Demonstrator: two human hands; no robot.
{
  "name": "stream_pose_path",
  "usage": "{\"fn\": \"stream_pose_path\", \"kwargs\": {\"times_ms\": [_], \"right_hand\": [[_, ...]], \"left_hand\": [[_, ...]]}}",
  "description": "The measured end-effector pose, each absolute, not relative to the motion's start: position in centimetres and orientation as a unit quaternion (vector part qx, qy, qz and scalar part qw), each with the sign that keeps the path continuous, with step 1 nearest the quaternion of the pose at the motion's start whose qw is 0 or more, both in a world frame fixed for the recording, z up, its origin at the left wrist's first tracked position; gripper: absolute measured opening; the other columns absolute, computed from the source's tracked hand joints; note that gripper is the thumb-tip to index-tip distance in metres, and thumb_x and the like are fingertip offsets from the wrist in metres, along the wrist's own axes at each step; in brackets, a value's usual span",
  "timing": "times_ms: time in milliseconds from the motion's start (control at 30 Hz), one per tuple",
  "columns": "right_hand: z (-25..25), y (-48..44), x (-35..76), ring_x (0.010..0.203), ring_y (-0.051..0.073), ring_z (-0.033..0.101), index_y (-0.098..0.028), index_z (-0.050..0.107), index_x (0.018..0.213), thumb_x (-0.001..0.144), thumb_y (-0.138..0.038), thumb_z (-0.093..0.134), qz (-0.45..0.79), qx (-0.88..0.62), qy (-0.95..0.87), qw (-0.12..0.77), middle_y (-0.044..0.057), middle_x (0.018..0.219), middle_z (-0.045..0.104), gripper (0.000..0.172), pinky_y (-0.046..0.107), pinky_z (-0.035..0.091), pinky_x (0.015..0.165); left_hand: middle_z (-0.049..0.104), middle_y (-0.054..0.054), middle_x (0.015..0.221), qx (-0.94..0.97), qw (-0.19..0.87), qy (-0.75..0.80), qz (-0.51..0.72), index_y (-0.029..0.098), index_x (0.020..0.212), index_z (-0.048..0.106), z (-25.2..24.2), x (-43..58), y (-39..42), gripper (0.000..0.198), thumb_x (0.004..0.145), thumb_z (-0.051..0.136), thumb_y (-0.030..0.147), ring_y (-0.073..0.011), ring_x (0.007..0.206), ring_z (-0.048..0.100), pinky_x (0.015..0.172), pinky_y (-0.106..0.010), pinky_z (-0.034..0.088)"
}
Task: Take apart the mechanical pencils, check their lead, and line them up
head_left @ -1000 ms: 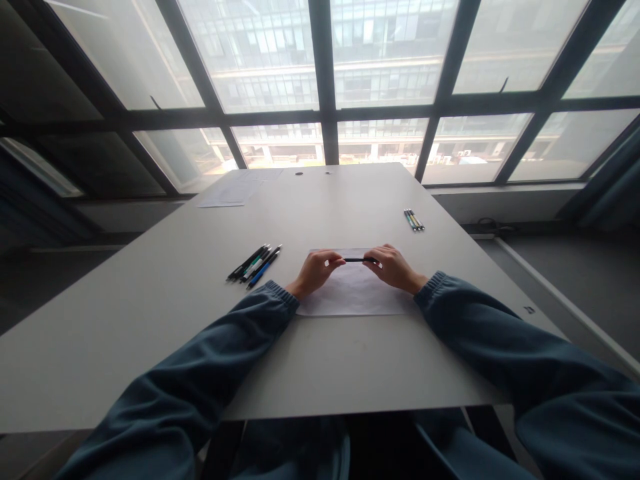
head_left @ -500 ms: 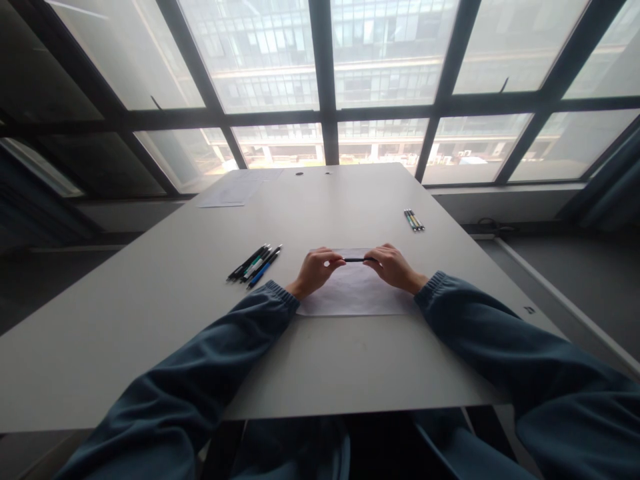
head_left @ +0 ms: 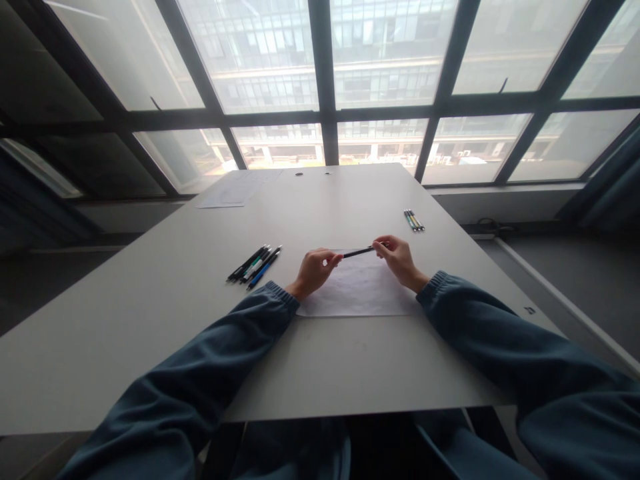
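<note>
The step in hand, as I judge it, is the handling of one dark pen [head_left: 357,253] with the two hands together. The left hand [head_left: 315,270] pinches its left end between thumb and fingers, and the right hand [head_left: 397,259] is closed in a similar way on its right end, so both hands are clamped on this same pen. The pen is over the sheet of paper [head_left: 360,293], near its far edge, and it is a little tilted, with the right end higher in the view. Whether its tip or its clip is at the right hand, I cannot tell, because this part is too small and partly covered by the fingers. The paper lies flat on the tabletop [head_left: 150,320]. To the left of the left hand lies a loose group of pens [head_left: 254,265], and farther away on the right side three slim pens [head_left: 414,221] lie close together. From this hold, I think, the next move calls for a firm left pinch which keeps the pen steady, while the right fingers need freedom to turn, press or pull at their end without bending the pen.
</note>
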State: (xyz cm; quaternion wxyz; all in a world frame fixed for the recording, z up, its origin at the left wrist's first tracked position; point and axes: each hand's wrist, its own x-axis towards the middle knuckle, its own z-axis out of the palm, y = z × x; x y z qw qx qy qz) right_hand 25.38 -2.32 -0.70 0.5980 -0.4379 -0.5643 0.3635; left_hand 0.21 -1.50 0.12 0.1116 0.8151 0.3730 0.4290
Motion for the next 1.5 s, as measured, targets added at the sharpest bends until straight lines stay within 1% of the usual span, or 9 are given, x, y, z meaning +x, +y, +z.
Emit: {"fn": "stream_pose_path", "kwargs": {"times_ms": [133, 333, 433, 567, 700, 800, 1067, 1267, 1500], "right_hand": [[-0.4, -2.3, 25.2, 0.065, 0.014, 0.055, -0.022, 0.069, 0.091, 0.078, -0.056, 0.076, 0.542, -0.389, -0.474, 0.574, -0.002, 0.069, 0.058, 0.038, 0.028, 0.047, 0.061], [-0.3, -2.2, 25.4, 0.094, 0.022, 0.066, -0.022, 0.063, 0.092, 0.088, -0.054, 0.065, 0.626, -0.364, -0.428, 0.54, 0.006, 0.096, 0.07, 0.032, 0.038, 0.054, 0.079], [0.1, -2.2, 25.5, 0.088, 0.022, 0.067, -0.024, 0.057, 0.091, 0.092, -0.049, 0.061, 0.669, -0.316, -0.363, 0.566, 0.004, 0.087, 0.068, 0.025, 0.044, 0.055, 0.083], [0.8, -2.0, 25.9, 0.053, 0.016, 0.045, -0.025, 0.051, 0.078, 0.095, -0.058, 0.053, 0.673, -0.277, -0.34, 0.595, -0.003, 0.058, 0.044, 0.037, 0.037, 0.05, 0.061], [1.1, -2.0, 26.4, 0.047, 0.013, 0.025, -0.024, 0.044, 0.066, 0.096, -0.065, 0.044, 0.678, -0.266, -0.349, 0.59, -0.005, 0.053, 0.028, 0.051, 0.028, 0.035, 0.043], [1.2, -2.3, 26.7, 0.046, 0.011, 0.02, -0.022, 0.042, 0.062, 0.097, -0.054, 0.048, 0.717, -0.225, -0.318, 0.578, -0.006, 0.052, 0.026, 0.048, 0.023, 0.027, 0.04], [1.5, -2.6, 26.8, 0.043, 0.009, 0.018, -0.021, 0.042, 0.059, 0.091, -0.033, 0.049, 0.757, -0.17, -0.278, 0.566, -0.006, 0.048, 0.025, 0.035, 0.02, 0.024, 0.038], [1.7, -2.7, 26.6, 0.041, 0.008, 0.019, -0.02, 0.055, 0.068, 0.092, -0.047, 0.055, 0.728, -0.217, -0.295, 0.579, -0.008, 0.049, 0.025, 0.035, 0.02, 0.024, 0.036], [1.4, -2.4, 26.5, 0.038, 0.005, 0.015, -0.016, 0.069, 0.098, 0.087, -0.032, 0.063, 0.706, -0.282, -0.315, 0.568, -0.005, 0.06, 0.052, 0.02, 0.021, 0.022, 0.031]], "left_hand": [[0.069, -0.002, 0.065, 0.83, 0.133, 0.352, 0.411, 0.018, 0.069, 0.072, 0.0, 0.3, -1.6, 0.045, 0.097, 0.057, 0.05, -0.0133, 0.06, 0.059, 0.061, -0.026, 0.045], [0.072, -0.004, 0.074, 0.856, 0.176, 0.31, 0.375, 0.017, 0.075, 0.074, -0.1, 0.5, -1.9, 0.044, 0.097, 0.056, 0.051, -0.013, 0.064, 0.061, 0.063, -0.024, 0.046], [0.075, -0.007, 0.079, 0.857, 0.206, 0.304, 0.361, 0.017, 0.078, 0.075, 0.1, 0.5, -2.1, 0.051, 0.102, 0.046, 0.052, -0.0153, 0.072, 0.066, 0.07, -0.026, 0.05], [0.074, -0.007, 0.077, 0.858, 0.211, 0.302, 0.357, 0.017, 0.078, 0.075, 0.1, 0.5, -2.2, 0.055, 0.103, 0.042, 0.054, -0.0169, 0.075, 0.069, 0.076, -0.028, 0.052], [0.074, -0.006, 0.076, 0.86, 0.211, 0.304, 0.351, 0.017, 0.077, 0.075, 0.1, 0.5, -2.2, 0.056, 0.103, 0.041, 0.053, -0.0163, 0.075, 0.068, 0.074, -0.027, 0.051], [0.074, -0.007, 0.076, 0.861, 0.211, 0.31, 0.344, 0.016, 0.077, 0.075, 0.1, 0.4, -2.1, 0.057, 0.103, 0.041, 0.054, -0.0163, 0.075, 0.068, 0.073, -0.026, 0.051], [0.074, -0.006, 0.076, 0.862, 0.21, 0.313, 0.339, 0.016, 0.078, 0.075, -0.2, 0.3, -2.0, 0.055, 0.103, 0.042, 0.052, -0.0161, 0.075, 0.068, 0.073, -0.026, 0.05], [0.074, -0.006, 0.077, 0.862, 0.208, 0.315, 0.339, 0.016, 0.079, 0.076, -0.2, 0.3, -1.9, 0.055, 0.103, 0.042, 0.052, -0.0166, 0.076, 0.068, 0.073, -0.026, 0.05], [0.074, -0.006, 0.077, 0.855, 0.192, 0.328, 0.352, 0.017, 0.078, 0.075, -0.1, 0.4, -1.9, 0.052, 0.103, 0.043, 0.05, -0.0169, 0.076, 0.068, 0.073, -0.027, 0.051]]}}
